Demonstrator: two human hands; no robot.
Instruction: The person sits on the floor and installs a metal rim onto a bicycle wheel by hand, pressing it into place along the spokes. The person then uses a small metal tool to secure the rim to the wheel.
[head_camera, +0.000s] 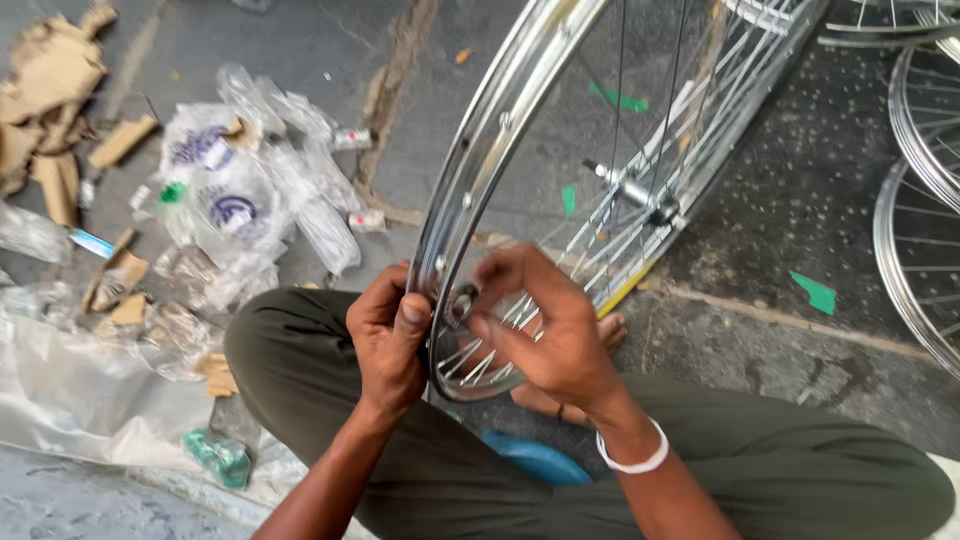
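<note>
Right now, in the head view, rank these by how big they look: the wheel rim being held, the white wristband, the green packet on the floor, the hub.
1. Wheel rim, by far largest.
2. Green packet.
3. Hub and white wristband look alike; the wristband is nearer the camera, so unranked.

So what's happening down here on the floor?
A person sitting on the ground steadies a shiny bicycle wheel rim. The left hand grips the rim's lower edge, while the right hand pinches something small at the rim. Torn plastic bags and cardboard scraps lie to the left; more wheels rest on the right.
</note>
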